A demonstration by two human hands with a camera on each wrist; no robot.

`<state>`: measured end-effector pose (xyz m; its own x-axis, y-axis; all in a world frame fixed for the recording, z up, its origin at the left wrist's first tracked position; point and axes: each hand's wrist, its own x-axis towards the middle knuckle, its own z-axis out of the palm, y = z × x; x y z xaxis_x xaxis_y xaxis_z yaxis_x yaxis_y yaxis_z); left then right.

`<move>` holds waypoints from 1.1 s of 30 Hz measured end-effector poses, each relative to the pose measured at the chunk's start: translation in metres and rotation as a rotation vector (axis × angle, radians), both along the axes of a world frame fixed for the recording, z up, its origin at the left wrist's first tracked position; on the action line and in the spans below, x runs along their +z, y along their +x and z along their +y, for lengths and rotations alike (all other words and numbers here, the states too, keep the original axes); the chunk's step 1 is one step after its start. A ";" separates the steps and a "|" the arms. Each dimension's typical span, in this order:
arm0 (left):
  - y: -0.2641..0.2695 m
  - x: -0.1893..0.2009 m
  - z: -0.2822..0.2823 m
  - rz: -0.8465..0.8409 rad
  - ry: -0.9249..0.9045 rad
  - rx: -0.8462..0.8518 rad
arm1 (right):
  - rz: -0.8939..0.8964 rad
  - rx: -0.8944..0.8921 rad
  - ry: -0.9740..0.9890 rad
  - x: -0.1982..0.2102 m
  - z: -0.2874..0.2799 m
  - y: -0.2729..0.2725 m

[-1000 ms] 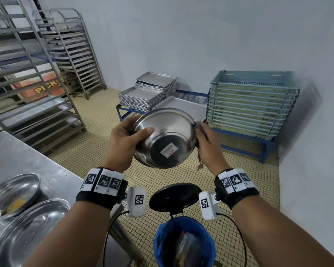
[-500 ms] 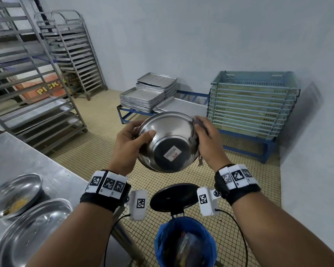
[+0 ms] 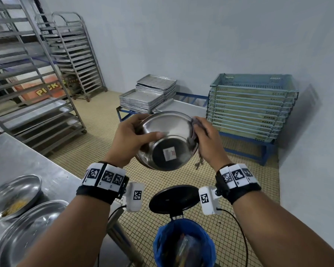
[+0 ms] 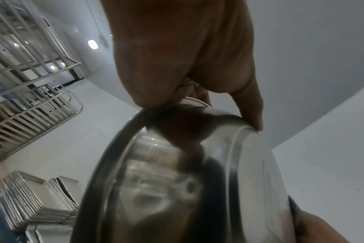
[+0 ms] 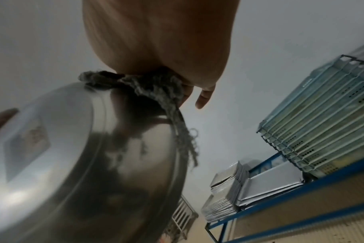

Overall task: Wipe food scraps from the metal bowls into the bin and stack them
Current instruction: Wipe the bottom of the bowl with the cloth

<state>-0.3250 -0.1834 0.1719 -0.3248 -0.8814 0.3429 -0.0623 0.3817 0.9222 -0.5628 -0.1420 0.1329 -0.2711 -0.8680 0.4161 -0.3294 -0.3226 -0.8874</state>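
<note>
While two hands hold one bowl, two more bowls wait.

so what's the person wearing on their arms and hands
Bare forearms, no sleeves or gloves. Each wrist has a black strap with white blocks printed with black square codes: left wrist band, right wrist band. A white camera box with a code tag and thin black cable hangs under each.

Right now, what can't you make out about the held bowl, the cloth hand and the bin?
- Held bowl: its inside faces away in all three views, so remaining scraps cannot be told.
- Right hand: fingers hidden behind the bowl's rim and the grey cloth.
- Sticker: print too small in the head view, blurred in the right wrist view.
- Bin: cut off by the bottom edge, contents dark.
</note>
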 end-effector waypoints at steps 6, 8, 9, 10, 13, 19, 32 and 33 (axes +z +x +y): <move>-0.015 -0.009 0.004 -0.102 -0.018 -0.045 | 0.374 -0.026 -0.141 0.024 -0.004 0.021; -0.016 -0.009 0.004 -0.064 -0.011 -0.041 | 0.447 -0.039 -0.198 0.029 -0.007 0.024; -0.015 -0.007 0.004 -0.033 -0.002 -0.030 | 0.387 -0.044 -0.185 0.027 -0.007 0.021; -0.011 -0.006 0.002 0.003 0.011 -0.017 | 0.281 -0.043 -0.141 0.023 -0.007 0.017; -0.001 -0.003 -0.001 0.140 0.043 0.009 | 0.054 -0.034 -0.013 0.004 -0.005 0.005; -0.007 -0.007 0.001 0.124 0.065 -0.003 | 0.195 -0.040 -0.059 0.021 -0.006 0.013; -0.002 -0.008 0.005 0.105 0.004 0.038 | -0.018 -0.030 -0.023 0.005 -0.001 0.005; -0.003 -0.006 0.006 0.015 -0.029 0.025 | 0.013 -0.030 -0.033 0.009 -0.002 0.005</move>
<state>-0.3280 -0.1774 0.1661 -0.2976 -0.8786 0.3734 -0.0581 0.4071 0.9116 -0.5576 -0.1437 0.1419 -0.2909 -0.8456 0.4477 -0.3505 -0.3412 -0.8722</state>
